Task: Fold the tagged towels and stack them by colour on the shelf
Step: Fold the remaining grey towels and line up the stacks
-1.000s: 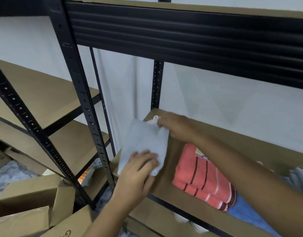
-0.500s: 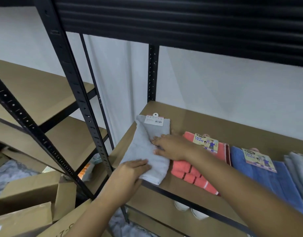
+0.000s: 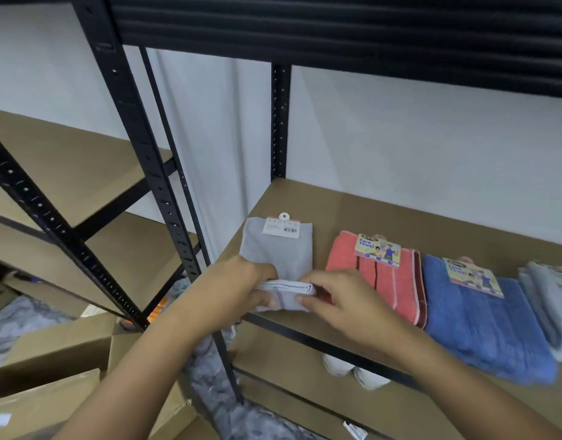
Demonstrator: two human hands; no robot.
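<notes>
Brown shelf (image 3: 352, 208), grey towel (image 3: 279, 252) (tag at far end), left hand (image 3: 235, 287) and right hand (image 3: 340, 300) both pinching its near edge

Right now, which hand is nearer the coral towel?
Right. The right hand sits at the coral towel's near-left edge, gripping the grey towel; the left hand holds that fold's far side.

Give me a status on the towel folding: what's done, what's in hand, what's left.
Done: the coral towel and the blue towel lie folded side by side on the shelf, tags showing. In hand: the left hand and right hand grip the near edge of the grey towel, turning it up toward its tag. Left: finishing that fold. A pale pile at the right edge is too cropped to judge.
</notes>
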